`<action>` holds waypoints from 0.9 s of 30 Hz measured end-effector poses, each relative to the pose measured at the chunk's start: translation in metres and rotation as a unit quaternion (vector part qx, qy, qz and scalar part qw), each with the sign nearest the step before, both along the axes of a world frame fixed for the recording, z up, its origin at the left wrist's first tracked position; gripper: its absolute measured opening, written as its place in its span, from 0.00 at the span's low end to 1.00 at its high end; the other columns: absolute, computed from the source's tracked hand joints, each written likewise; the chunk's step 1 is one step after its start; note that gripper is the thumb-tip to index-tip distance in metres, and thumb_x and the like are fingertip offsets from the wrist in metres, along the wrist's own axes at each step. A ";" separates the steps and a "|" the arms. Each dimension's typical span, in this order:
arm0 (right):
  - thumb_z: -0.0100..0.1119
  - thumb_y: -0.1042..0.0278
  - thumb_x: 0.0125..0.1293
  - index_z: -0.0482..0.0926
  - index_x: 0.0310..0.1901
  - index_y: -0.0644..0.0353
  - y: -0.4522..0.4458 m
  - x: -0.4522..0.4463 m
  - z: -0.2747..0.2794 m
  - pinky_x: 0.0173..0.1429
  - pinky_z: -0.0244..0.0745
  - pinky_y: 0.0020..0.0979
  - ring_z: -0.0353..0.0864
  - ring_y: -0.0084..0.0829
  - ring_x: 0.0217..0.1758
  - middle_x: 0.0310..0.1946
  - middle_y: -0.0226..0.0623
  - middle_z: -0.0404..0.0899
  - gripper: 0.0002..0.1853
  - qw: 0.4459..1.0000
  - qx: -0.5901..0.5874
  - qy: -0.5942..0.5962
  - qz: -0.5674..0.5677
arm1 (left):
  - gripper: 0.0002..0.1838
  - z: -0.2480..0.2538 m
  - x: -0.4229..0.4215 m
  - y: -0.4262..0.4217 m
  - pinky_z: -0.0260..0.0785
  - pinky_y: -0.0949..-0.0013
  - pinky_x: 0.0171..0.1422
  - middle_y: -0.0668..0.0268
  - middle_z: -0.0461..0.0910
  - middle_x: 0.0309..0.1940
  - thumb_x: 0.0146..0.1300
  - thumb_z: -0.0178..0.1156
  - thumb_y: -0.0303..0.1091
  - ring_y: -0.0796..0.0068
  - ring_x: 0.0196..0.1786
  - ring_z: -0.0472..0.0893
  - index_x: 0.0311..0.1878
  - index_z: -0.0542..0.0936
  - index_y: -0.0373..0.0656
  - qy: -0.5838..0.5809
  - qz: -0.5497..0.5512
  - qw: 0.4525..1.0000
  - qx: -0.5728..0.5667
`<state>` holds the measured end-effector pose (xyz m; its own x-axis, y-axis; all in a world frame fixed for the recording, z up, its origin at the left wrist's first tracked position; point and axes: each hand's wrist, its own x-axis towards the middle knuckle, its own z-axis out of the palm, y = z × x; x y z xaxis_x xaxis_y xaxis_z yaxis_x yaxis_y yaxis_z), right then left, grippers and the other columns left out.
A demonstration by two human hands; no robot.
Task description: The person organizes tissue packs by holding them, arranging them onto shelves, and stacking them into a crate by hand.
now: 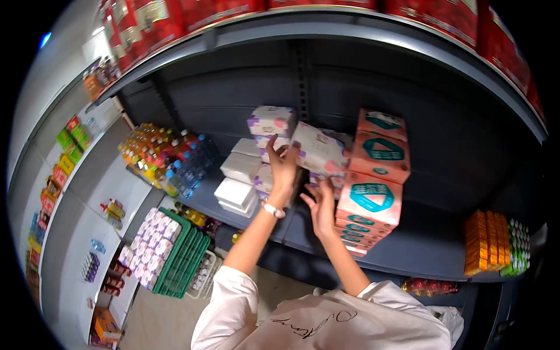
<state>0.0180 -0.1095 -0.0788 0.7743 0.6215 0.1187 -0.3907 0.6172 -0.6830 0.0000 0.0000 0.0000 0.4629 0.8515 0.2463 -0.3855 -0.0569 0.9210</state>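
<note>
Green crates (189, 251) at far left, loaded with floral packs (154, 239), probably grouped so many shift at once. Bottles (186, 169) crowd the shelf (431, 239) end upright, likely to save room. Next, white packs (241, 167), piled flat; their flat faces suit stacking. Beside them a floral stack (272, 121). Left hand (284, 170): grip spread, thumb at the near pack's left edge, fingers out toward the stack. The pack (322, 149) itself sits tilted between floral stack and pink boxes, patterned face up; the hands flank it, presumably to steady it from two sides. Right hand (324, 207): grip spread, thumb apart, fingertips just by the pack's lower edge; cannot tell whether they bear weight. Pink boxes (373, 201) rise in a block, labels outward, apparently for reading. Far right, orange boxes (486, 242) stand in tight columns, perhaps for mutual support.
</note>
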 end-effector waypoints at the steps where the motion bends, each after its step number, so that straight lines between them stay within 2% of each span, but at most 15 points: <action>1: 0.50 0.52 0.65 0.62 0.58 0.52 0.001 -0.004 -0.003 0.55 0.68 0.42 0.67 0.35 0.58 0.56 0.35 0.65 0.23 0.998 0.046 0.032 -0.008 | 0.36 -0.002 -0.022 -0.011 0.65 0.73 0.44 0.59 0.68 0.43 0.56 0.61 0.34 0.74 0.42 0.70 0.65 0.54 0.42 -0.002 0.026 0.999 0.034; 2: 0.52 0.58 0.65 0.48 0.67 0.50 0.000 -0.004 -0.006 0.55 0.69 0.40 0.63 0.35 0.60 0.61 0.35 0.57 0.34 0.996 0.080 0.044 0.005 | 0.34 -0.001 -0.043 -0.025 0.65 0.74 0.43 0.61 0.67 0.43 0.58 0.59 0.29 0.75 0.41 0.70 0.65 0.53 0.41 -0.024 0.030 0.997 0.069; 3: 0.51 0.59 0.65 0.48 0.68 0.50 0.004 0.001 0.008 0.55 0.68 0.39 0.66 0.32 0.57 0.60 0.35 0.59 0.33 0.998 0.046 -0.021 -0.030 | 0.34 -0.006 -0.059 -0.029 0.65 0.76 0.45 0.64 0.65 0.44 0.58 0.57 0.24 0.77 0.43 0.69 0.66 0.53 0.42 -0.091 0.019 0.995 0.034; 5: 0.49 0.62 0.65 0.48 0.68 0.51 0.005 -0.053 0.016 0.53 0.70 0.36 0.69 0.31 0.54 0.59 0.36 0.61 0.32 0.995 0.070 -0.001 0.076 | 0.36 -0.031 -0.136 -0.029 0.57 0.73 0.61 0.62 0.60 0.58 0.57 0.56 0.19 0.73 0.57 0.64 0.67 0.51 0.39 -0.056 0.055 0.992 0.096; 7: 0.48 0.64 0.65 0.49 0.68 0.52 0.001 -0.103 0.000 0.49 0.73 0.33 0.70 0.30 0.53 0.59 0.37 0.63 0.32 0.985 0.003 0.004 0.174 | 0.35 -0.060 -0.217 -0.045 0.49 0.70 0.68 0.60 0.57 0.62 0.58 0.54 0.19 0.69 0.65 0.59 0.68 0.51 0.37 0.019 0.056 0.993 0.105; 10: 0.51 0.64 0.63 0.53 0.67 0.53 -0.011 -0.160 -0.050 0.44 0.74 0.31 0.71 0.28 0.50 0.56 0.39 0.66 0.32 0.927 -0.200 -0.032 0.316 | 0.36 -0.115 -0.323 -0.080 0.52 0.67 0.68 0.59 0.59 0.63 0.61 0.54 0.24 0.68 0.65 0.60 0.69 0.47 0.36 0.043 0.019 0.998 -0.042; 11: 0.53 0.63 0.62 0.54 0.67 0.53 -0.017 -0.185 -0.065 0.43 0.74 0.31 0.72 0.27 0.48 0.53 0.40 0.67 0.32 0.904 -0.252 -0.048 0.343 | 0.34 -0.138 -0.359 -0.098 0.55 0.63 0.68 0.56 0.58 0.65 0.62 0.51 0.28 0.65 0.66 0.61 0.69 0.49 0.37 0.069 0.010 0.989 -0.129; 13: 0.55 0.61 0.60 0.55 0.67 0.52 -0.025 -0.241 -0.095 0.44 0.74 0.31 0.72 0.28 0.48 0.51 0.41 0.68 0.34 0.849 -0.288 -0.074 0.437 | 0.30 -0.193 -0.431 -0.129 0.61 0.61 0.64 0.56 0.61 0.63 0.62 0.49 0.29 0.63 0.63 0.65 0.66 0.53 0.35 0.023 0.058 0.974 -0.217; 15: 0.56 0.60 0.59 0.55 0.67 0.51 -0.024 -0.285 -0.111 0.44 0.75 0.31 0.72 0.30 0.49 0.50 0.41 0.67 0.34 0.781 -0.325 -0.066 0.529 | 0.27 -0.218 -0.480 -0.161 0.63 0.59 0.63 0.57 0.65 0.60 0.62 0.47 0.30 0.62 0.60 0.68 0.64 0.57 0.35 -0.027 0.122 0.914 -0.385; 16: 0.53 0.60 0.62 0.52 0.68 0.47 -0.019 -0.310 -0.095 0.46 0.76 0.31 0.71 0.33 0.51 0.57 0.41 0.62 0.34 0.726 -0.347 -0.068 0.590 | 0.25 -0.216 -0.506 -0.166 0.62 0.59 0.63 0.58 0.66 0.59 0.63 0.46 0.31 0.63 0.59 0.69 0.63 0.58 0.35 -0.015 0.146 0.905 -0.400; 18: 0.52 0.59 0.62 0.50 0.68 0.47 0.006 -0.344 -0.093 0.45 0.76 0.31 0.71 0.33 0.51 0.57 0.41 0.62 0.34 0.689 -0.333 -0.107 0.635 | 0.24 -0.223 -0.536 -0.175 0.61 0.60 0.64 0.59 0.68 0.58 0.65 0.45 0.34 0.64 0.58 0.70 0.62 0.60 0.36 -0.008 0.187 0.882 -0.433; 21: 0.51 0.59 0.62 0.47 0.69 0.47 0.044 -0.396 -0.105 0.41 0.76 0.29 0.71 0.29 0.49 0.56 0.39 0.63 0.36 0.648 -0.274 -0.192 0.684 | 0.22 -0.230 -0.579 -0.158 0.59 0.64 0.64 0.61 0.68 0.57 0.68 0.42 0.39 0.68 0.58 0.70 0.61 0.62 0.37 -0.016 0.274 0.889 -0.367; 23: 0.49 0.61 0.62 0.47 0.69 0.49 0.063 -0.430 -0.099 0.39 0.74 0.27 0.71 0.27 0.47 0.54 0.38 0.64 0.35 0.658 -0.241 -0.221 0.678 | 0.23 -0.186 -0.593 -0.148 0.56 0.69 0.65 0.64 0.68 0.58 0.69 0.43 0.43 0.73 0.59 0.68 0.61 0.64 0.37 0.003 0.318 0.891 -0.324; 25: 0.50 0.59 0.60 0.47 0.69 0.51 0.080 -0.455 -0.088 0.34 0.71 0.25 0.71 0.25 0.41 0.51 0.37 0.66 0.36 0.690 -0.187 -0.205 0.668 | 0.26 -0.181 -0.606 -0.129 0.54 0.68 0.66 0.64 0.68 0.58 0.69 0.41 0.47 0.74 0.60 0.66 0.61 0.63 0.37 -0.017 0.338 0.902 -0.267; 27: 0.48 0.61 0.60 0.47 0.69 0.52 0.078 -0.483 -0.076 0.36 0.71 0.26 0.71 0.24 0.38 0.50 0.36 0.66 0.36 0.708 -0.186 -0.168 0.660 | 0.27 -0.164 -0.627 -0.119 0.54 0.67 0.66 0.63 0.68 0.58 0.69 0.41 0.49 0.73 0.60 0.67 0.62 0.63 0.37 -0.044 0.362 0.899 -0.243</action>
<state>-0.4650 -0.0317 -0.1552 -0.5440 0.8141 -0.2032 -0.2372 -0.3815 -0.8934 -0.6266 -0.1185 -0.1638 -0.2588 0.9385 -0.2287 -0.4817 0.0798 0.8727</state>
